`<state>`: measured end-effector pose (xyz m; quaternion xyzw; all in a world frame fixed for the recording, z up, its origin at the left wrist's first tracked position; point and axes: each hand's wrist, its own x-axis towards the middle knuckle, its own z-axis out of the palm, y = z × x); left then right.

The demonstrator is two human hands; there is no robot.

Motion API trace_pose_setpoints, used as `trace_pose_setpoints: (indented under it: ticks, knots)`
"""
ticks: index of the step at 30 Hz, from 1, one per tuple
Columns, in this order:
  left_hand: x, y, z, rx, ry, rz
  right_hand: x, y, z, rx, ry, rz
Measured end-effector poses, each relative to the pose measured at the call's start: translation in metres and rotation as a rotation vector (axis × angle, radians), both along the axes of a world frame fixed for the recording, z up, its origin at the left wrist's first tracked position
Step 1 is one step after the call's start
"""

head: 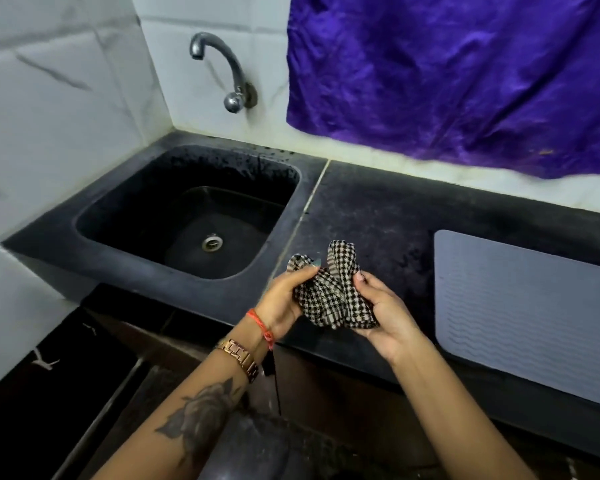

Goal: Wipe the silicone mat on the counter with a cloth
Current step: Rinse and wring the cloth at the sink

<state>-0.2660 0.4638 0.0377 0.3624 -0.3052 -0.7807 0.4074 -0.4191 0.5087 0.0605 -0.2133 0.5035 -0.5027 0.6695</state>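
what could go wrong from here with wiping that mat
1. The checked cloth is bunched between the left hand and right hand; wiped crumpled, it may cover little of the ridged silicone mat.
2. The mat lies loose near the counter front edge, so a hard stroke might slide it.

Silicone mat (527,313) runs off the right edge, far end unseen. Purple curtain (465,74) cut off top and right. Cloth (329,289) bunched btwn both hands, lower folds hidden behind right hand (385,317) fingers. Both forearms cut off at bottom.
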Motion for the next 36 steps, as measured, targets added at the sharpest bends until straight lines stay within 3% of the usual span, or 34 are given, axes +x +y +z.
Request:
trace_pose_setpoints:
  ticks: [7, 12, 15, 20, 24, 27, 32, 34, 36]
  knots:
    - [0.045, -0.02, 0.009, 0.159, 0.111, 0.098, 0.022, -0.028, -0.003, 0.162, -0.2, 0.024]
    - [0.07, -0.043, 0.013, 0.132, 0.028, 0.079, 0.035, -0.059, 0.0, 0.147, -0.363, 0.202]
    - [0.08, -0.061, 0.015, 0.082, -0.038, 0.067, 0.045, -0.082, 0.001, 0.044, -0.024, 0.252]
    - [0.095, -0.092, 0.012, 0.08, -0.113, 0.157, 0.049, -0.123, 0.0, -0.078, 0.53, 0.079]
    - [0.092, -0.108, 0.007, 0.166, 0.001, 0.153, 0.081, -0.138, 0.004, -0.52, 1.266, -0.044]
    - [0.089, -0.117, 0.006, 0.195, 0.157, 0.19, 0.108, -0.139, 0.004, -0.759, 1.429, 0.078]
    - [0.102, -0.132, 0.008, 0.097, 0.249, 0.207, 0.151, -0.14, -0.007, -0.767, 1.636, 0.298]
    - [0.112, -0.143, 0.006, 0.065, 0.198, 0.219, 0.159, -0.147, -0.011, -0.833, 1.573, 0.333]
    - [0.124, -0.154, 0.0, 0.065, 0.124, 0.224, 0.158, -0.161, -0.012, -0.901, 1.303, 0.292]
